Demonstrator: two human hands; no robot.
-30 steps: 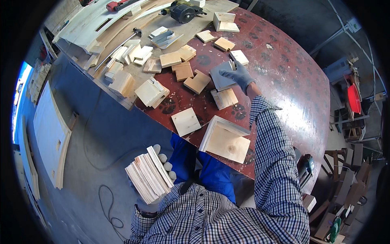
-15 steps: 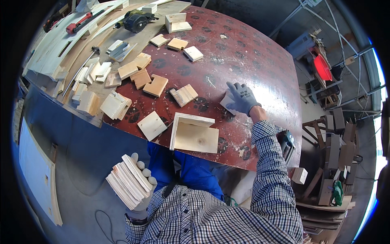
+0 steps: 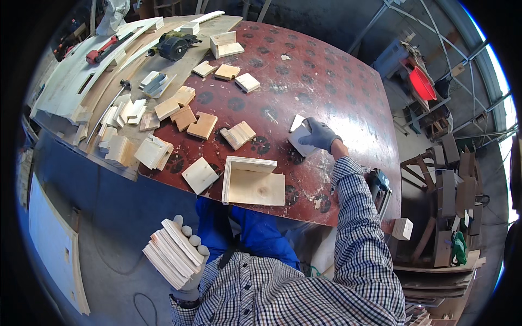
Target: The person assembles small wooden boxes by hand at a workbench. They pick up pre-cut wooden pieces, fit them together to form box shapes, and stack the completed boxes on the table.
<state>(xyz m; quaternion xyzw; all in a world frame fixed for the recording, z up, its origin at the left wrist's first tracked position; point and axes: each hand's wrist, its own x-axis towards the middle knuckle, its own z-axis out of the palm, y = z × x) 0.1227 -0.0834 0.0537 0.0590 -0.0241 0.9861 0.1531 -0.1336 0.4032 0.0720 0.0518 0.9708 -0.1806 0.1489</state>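
My left hand, in a grey glove with pale fingertips, grips a stack of thin plywood pieces off the table's near edge. My right hand, also gloved, reaches over the red tabletop. Its fingers are bent over a flat pale wood piece, though the grip is partly hidden. Just beyond that piece lies a smaller light piece. An L-shaped plywood assembly stands at the near edge in front of me, with a square wood block to its left.
Notched wood blocks lie scattered on the red table. At the left are a hammer, a dark circular saw and a red tool. A nail-gun-like tool rests at the right edge. Boards are stacked beyond.
My right hand has drawn the flat wood piece slightly nearer, and a smaller piece behind it now shows. My left hand still holds its stack. The view has shifted a little.
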